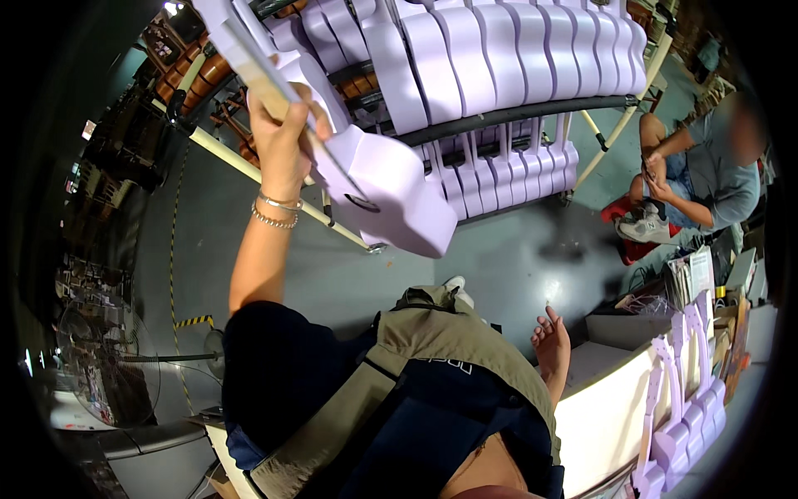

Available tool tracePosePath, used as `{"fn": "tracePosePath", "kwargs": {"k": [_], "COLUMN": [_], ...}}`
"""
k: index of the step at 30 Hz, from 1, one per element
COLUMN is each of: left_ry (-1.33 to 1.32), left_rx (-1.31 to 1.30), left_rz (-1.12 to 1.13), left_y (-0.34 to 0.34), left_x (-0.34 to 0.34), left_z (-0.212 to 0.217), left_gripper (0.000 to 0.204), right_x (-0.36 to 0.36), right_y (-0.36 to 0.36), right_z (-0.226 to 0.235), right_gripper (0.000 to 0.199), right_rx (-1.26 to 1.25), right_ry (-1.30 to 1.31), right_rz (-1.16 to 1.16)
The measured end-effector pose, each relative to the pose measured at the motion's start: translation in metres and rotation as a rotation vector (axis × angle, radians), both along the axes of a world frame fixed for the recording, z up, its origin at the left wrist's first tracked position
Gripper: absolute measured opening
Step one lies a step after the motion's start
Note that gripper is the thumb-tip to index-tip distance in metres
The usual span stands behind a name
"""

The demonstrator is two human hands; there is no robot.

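My left hand point(287, 137) is closed around the neck of a lilac guitar point(399, 195), raised out in front of me. The guitar tilts, its neck running to the upper left and its body hanging toward the lower right. Part of a dark round marking shows on its face. Directly behind it stands a rack point(515, 116) with padded black bars, holding rows of lilac guitars point(490, 62). My right hand point(551, 341) is low at my right side, beside a pale bench, fingers apart and holding nothing.
More lilac guitars point(686, 424) lean in a row beside the pale bench point(611, 407) at lower right. A person point(706, 166) sits on a low red seat at the right. A standing fan point(108, 362) is at the left, near yellow-black floor tape point(195, 321).
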State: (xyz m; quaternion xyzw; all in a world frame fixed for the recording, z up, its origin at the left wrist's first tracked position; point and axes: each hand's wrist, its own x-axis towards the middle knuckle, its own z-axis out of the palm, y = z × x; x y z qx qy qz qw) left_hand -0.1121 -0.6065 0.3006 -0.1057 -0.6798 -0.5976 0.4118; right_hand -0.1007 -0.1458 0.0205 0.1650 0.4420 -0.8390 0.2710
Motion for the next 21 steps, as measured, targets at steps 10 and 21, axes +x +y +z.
{"fn": "tracePosePath", "kwargs": {"k": [10, 21], "left_ry": [0.145, 0.185], "left_rx": [0.068, 0.090], "left_rz": [0.257, 0.116], "left_y": [-0.042, -0.152], "left_x": [-0.033, -0.140], "left_z": [0.049, 0.068], "left_gripper": [0.027, 0.034], "right_x": [-0.049, -0.060], "right_y": [-0.028, -0.038], "right_z": [-0.009, -0.006], "right_gripper": [0.049, 0.046], "right_rx": [0.063, 0.122], "right_ry": [-0.022, -0.063], "right_rz": [0.049, -0.039]}}
